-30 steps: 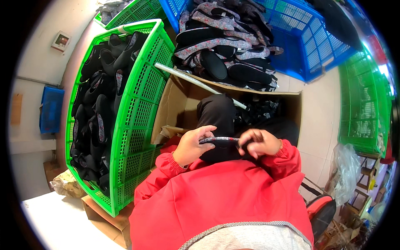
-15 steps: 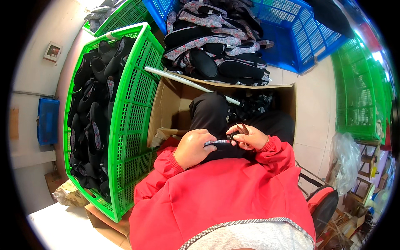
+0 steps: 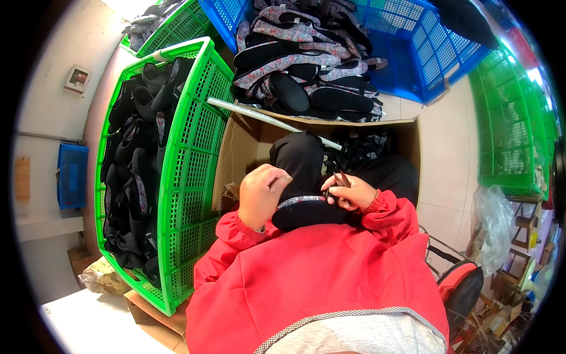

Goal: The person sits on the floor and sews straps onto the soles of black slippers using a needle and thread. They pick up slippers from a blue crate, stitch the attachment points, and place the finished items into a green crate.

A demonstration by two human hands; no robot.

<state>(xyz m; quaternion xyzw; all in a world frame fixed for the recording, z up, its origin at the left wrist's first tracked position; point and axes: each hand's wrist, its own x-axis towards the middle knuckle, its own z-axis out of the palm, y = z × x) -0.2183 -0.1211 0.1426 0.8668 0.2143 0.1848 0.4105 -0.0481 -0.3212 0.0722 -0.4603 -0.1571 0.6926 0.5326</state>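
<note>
A black slipper (image 3: 306,215) with a floral-patterned edge lies across my lap. At its right end my right hand (image 3: 352,193) is closed around small dark thread snips (image 3: 338,179), whose points stick up. Its fingertips also touch the slipper's end. My left hand (image 3: 261,193) is raised above the left end of the slipper, apart from it. Its fingers are curled together in a pinch, and I cannot make out whether anything is between them.
An open cardboard box (image 3: 236,141) holding dark items surrounds my knees, with a white rod (image 3: 268,122) across it. A green crate (image 3: 188,153) of black slippers stands left. Ahead is a floral slipper pile (image 3: 295,65) beside a blue crate (image 3: 401,65). Green crates (image 3: 507,124) stand right.
My left hand has let go of the slipper and moved up and left, uncovering its floral edge. My right hand stays almost in place with the snips.
</note>
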